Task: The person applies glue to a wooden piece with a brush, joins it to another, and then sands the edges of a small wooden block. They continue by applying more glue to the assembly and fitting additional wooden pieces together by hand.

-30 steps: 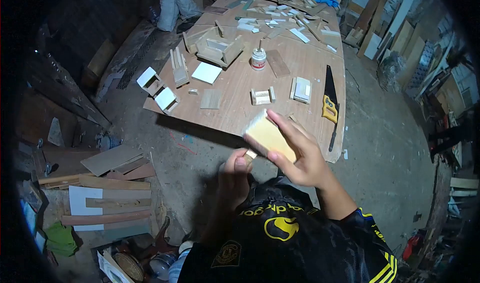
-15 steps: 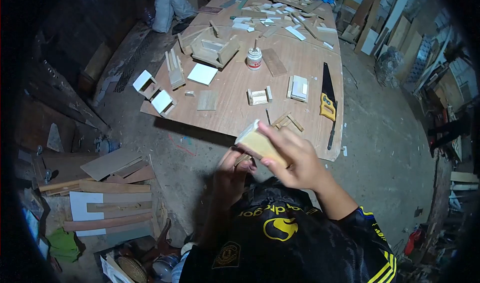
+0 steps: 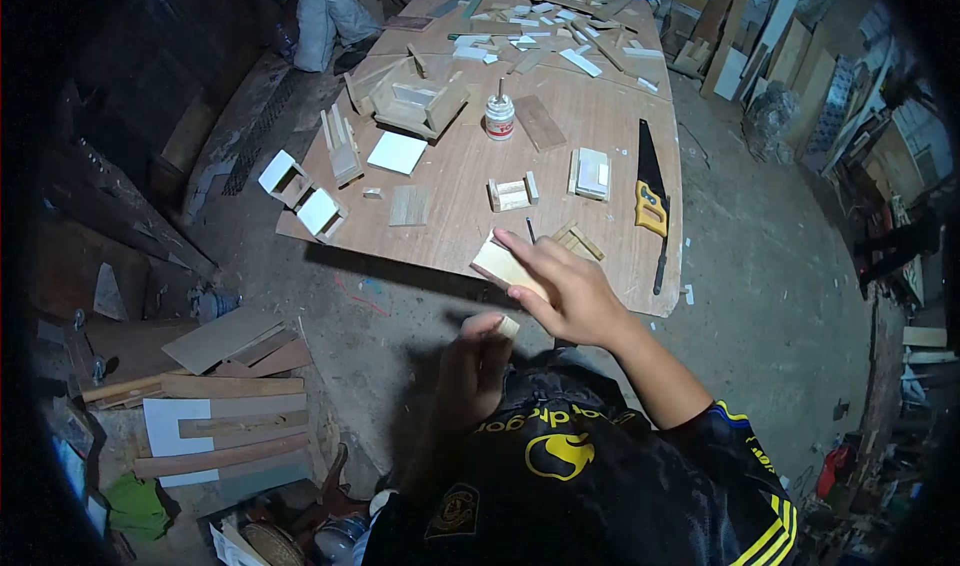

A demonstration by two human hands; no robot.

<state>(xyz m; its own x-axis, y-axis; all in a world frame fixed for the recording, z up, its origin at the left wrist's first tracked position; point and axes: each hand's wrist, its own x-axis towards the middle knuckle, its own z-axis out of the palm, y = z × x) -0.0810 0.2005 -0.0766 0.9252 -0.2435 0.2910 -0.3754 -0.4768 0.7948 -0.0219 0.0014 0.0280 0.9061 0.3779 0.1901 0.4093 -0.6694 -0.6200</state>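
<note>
My right hand (image 3: 575, 296) grips a pale rectangular wooden piece (image 3: 505, 263) just off the table's near edge, thumb on the near side and fingers over the top. Lower and to the left, my left hand (image 3: 472, 361) pinches a small wood piece (image 3: 508, 327) in its fingertips; shadow covers much of that hand. The two pieces are apart. On the table close to my right hand lie a small joined wooden frame (image 3: 580, 241) and a dark pencil-like stick (image 3: 530, 229). A small U-shaped wooden assembly (image 3: 513, 195) stands beyond them.
The wooden table (image 3: 450, 231) carries a glue jar (image 3: 499, 118) with a stick in it, a yellow-handled handsaw (image 3: 652, 191), a wooden box assembly (image 3: 415, 101), a white-topped square (image 3: 396, 153) and many offcuts (image 3: 540, 36) at the far end. Boards (image 3: 225, 416) lie on the floor at left.
My hands have drawn apart: the left moved down and away from the piece in my right hand, and the small wood piece now shows in its fingertips. The view has shifted slightly.
</note>
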